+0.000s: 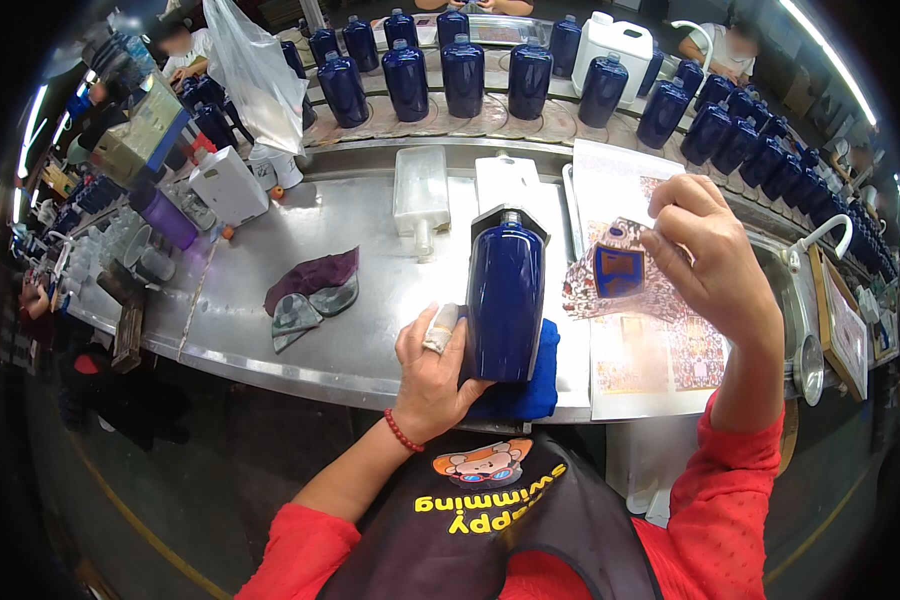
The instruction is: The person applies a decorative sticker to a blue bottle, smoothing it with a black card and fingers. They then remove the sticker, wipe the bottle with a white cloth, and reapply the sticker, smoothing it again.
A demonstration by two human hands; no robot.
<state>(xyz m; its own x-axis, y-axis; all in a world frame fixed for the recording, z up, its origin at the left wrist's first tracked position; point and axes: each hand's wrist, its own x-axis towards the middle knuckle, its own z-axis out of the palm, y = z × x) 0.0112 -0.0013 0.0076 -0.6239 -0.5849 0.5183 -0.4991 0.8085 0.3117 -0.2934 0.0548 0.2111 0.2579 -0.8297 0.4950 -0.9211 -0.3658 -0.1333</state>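
Note:
A glossy dark blue bottle point(508, 300) lies in front of me on a cradle, its neck pointing away. Against its lower left side is my left hand point(432, 372), closed on the bottle, with the thumb at its base and a wrapped finger. My right hand point(708, 250) is raised at the right, pinching a thin patterned decal point(620, 268) by its edge. The decal hangs above printed sheets point(660, 345), apart from the bottle. Under the bottle's near end sits a folded blue cloth point(545, 372).
A clear rectangular container point(422, 192) and a purple and grey cloth point(315, 290) lie on the metal table point(370, 240). Beyond it, several blue bottles point(462, 78) stand on a curved conveyor point(440, 118). A white jug point(615, 55) is among them. Other people sit farther off.

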